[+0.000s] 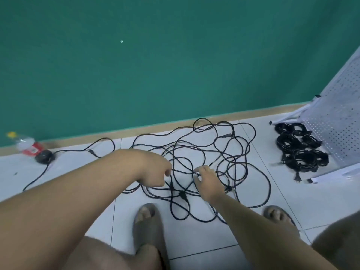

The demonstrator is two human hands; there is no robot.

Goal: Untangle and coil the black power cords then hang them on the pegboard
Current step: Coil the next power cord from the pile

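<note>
I'm on the untangling step: cords [227, 135] sprawl knotted on the floor [292, 201], right hand [206, 182] grip pinching one strand, left hand [153, 168] grip too blurry to call. Next needs a loose end traced out.

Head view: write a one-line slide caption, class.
Left hand and right hand reach into tangled black power cords on white tile floor; coiled black cords lie beside a white perforated pegboard.
</note>
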